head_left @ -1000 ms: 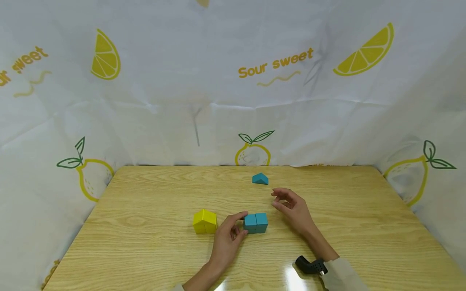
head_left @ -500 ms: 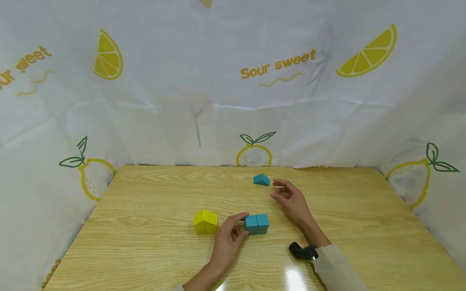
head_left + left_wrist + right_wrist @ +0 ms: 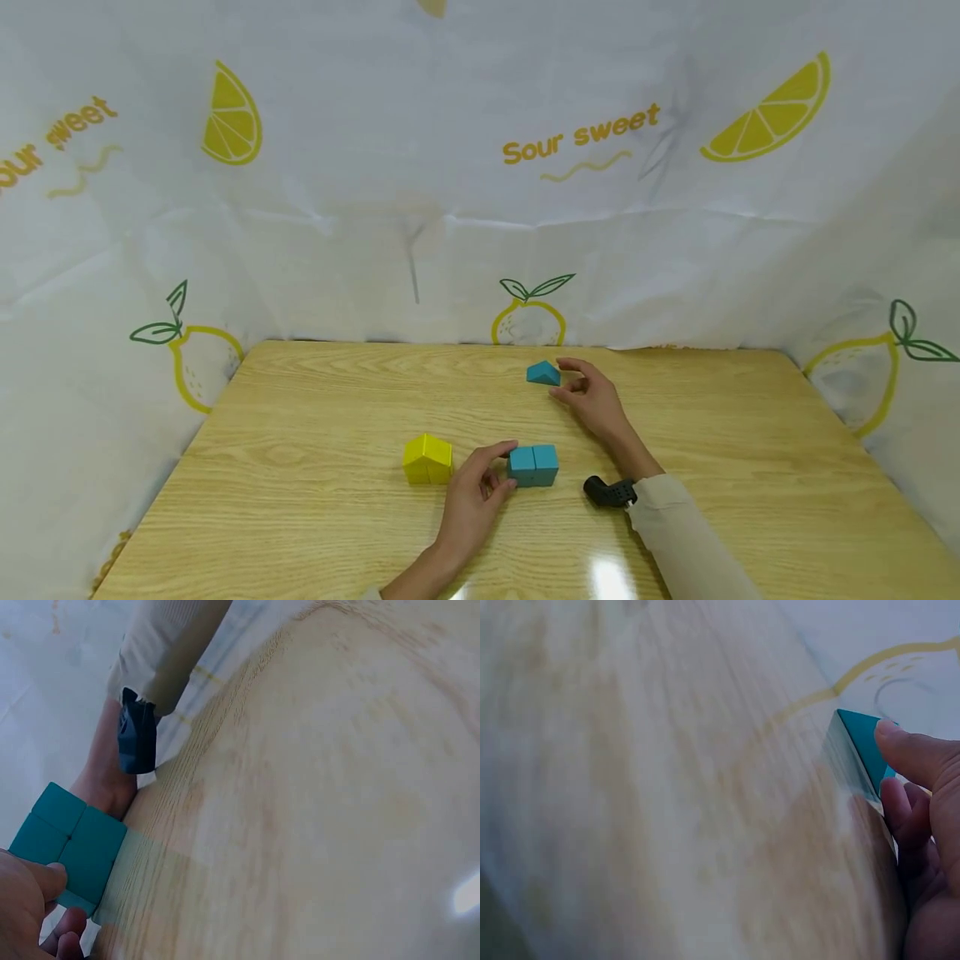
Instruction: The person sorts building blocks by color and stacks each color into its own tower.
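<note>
My left hand (image 3: 468, 500) holds the left end of a small group of blue building blocks (image 3: 542, 464) on the table, thumb in front and index finger behind. Seams between these blocks (image 3: 88, 847) show in the left wrist view. Farther back, my right hand (image 3: 596, 402) has its thumb and index finger around the right end of a blue triangular block (image 3: 542, 373). In the right wrist view the thumb overlaps this triangular block (image 3: 859, 742). To the left of my left hand stands a yellow house-shaped stack of blocks (image 3: 427, 460) with a peaked top.
The wooden table (image 3: 300, 533) ends at the back against a white curtain (image 3: 360, 275) printed with lemons, which also hangs along both sides. A black device (image 3: 609, 492) sits at the right wrist, by the sleeve (image 3: 678, 525).
My right hand has moved away from me and slightly left, reaching the blue triangular block. My left hand has stayed at the blue blocks. The view has shifted slightly.
</note>
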Demonstrator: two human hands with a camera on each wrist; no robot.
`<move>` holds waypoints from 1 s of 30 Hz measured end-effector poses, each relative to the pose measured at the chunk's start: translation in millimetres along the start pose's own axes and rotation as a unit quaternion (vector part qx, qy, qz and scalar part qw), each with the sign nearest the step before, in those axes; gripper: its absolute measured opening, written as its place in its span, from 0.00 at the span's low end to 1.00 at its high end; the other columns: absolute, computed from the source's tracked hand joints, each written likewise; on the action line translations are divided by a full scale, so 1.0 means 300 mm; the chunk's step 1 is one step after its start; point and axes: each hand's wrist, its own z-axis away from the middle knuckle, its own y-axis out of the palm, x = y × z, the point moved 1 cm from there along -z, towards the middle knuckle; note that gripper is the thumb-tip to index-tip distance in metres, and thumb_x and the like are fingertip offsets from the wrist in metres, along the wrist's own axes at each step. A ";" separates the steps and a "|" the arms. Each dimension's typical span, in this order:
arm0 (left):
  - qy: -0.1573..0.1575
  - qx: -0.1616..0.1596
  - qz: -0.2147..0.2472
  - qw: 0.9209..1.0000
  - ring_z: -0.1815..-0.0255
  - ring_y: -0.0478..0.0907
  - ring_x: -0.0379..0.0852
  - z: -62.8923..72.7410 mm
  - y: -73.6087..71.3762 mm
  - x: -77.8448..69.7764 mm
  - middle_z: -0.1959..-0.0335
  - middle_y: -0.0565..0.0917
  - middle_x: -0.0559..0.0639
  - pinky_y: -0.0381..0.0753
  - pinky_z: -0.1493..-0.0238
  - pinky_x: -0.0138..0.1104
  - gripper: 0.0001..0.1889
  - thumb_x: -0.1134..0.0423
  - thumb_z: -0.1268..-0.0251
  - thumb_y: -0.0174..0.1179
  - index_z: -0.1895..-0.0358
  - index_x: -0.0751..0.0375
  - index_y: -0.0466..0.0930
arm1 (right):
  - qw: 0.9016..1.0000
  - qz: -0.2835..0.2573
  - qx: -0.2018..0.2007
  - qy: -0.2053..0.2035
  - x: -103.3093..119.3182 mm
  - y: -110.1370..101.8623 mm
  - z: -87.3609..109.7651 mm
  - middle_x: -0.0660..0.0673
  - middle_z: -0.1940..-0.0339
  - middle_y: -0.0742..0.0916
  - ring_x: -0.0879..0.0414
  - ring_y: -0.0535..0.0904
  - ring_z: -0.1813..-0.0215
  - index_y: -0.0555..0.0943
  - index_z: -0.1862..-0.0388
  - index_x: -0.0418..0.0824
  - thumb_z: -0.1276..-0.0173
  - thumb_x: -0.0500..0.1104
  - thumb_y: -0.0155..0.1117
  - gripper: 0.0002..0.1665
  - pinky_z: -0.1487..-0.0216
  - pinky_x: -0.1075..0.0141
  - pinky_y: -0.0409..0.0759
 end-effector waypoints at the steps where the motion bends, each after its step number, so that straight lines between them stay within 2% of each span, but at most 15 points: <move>1: -0.001 0.001 -0.001 1.000 0.74 0.71 0.39 0.000 0.000 0.001 0.52 0.80 0.48 0.72 0.77 0.27 0.27 0.77 0.46 0.66 0.42 0.55 0.76 | 1.000 0.001 0.001 0.000 0.000 0.001 -0.004 0.40 0.41 0.78 0.50 0.79 0.61 0.73 0.35 0.42 0.37 0.43 0.69 0.31 0.65 0.65 0.76; 11: -0.005 0.004 -0.003 1.000 0.74 0.70 0.37 0.000 0.003 0.010 0.51 0.79 0.47 0.72 0.77 0.27 0.27 0.76 0.46 0.67 0.41 0.55 0.76 | 1.000 0.023 0.010 0.008 -0.001 0.011 -0.042 0.41 0.44 0.79 0.52 0.74 0.70 0.74 0.36 0.46 0.37 0.42 0.69 0.30 0.70 0.63 0.73; 23: 0.005 -0.002 -0.008 1.000 0.74 0.70 0.39 0.002 0.003 0.006 0.53 0.80 0.48 0.71 0.77 0.26 0.27 0.76 0.46 0.67 0.42 0.56 0.76 | 0.998 0.057 -0.014 0.025 -0.009 0.031 -0.052 0.39 0.47 0.81 0.51 0.75 0.65 0.77 0.41 0.41 0.37 0.42 0.69 0.25 0.63 0.58 0.74; 30: 0.001 -0.001 -0.007 1.000 0.74 0.69 0.37 0.001 0.002 0.010 0.52 0.80 0.46 0.71 0.78 0.26 0.27 0.76 0.46 0.67 0.42 0.55 0.76 | 0.998 0.062 -0.019 0.002 -0.004 0.033 -0.034 0.39 0.51 0.82 0.52 0.74 0.68 0.78 0.42 0.40 0.37 0.40 0.69 0.24 0.65 0.58 0.73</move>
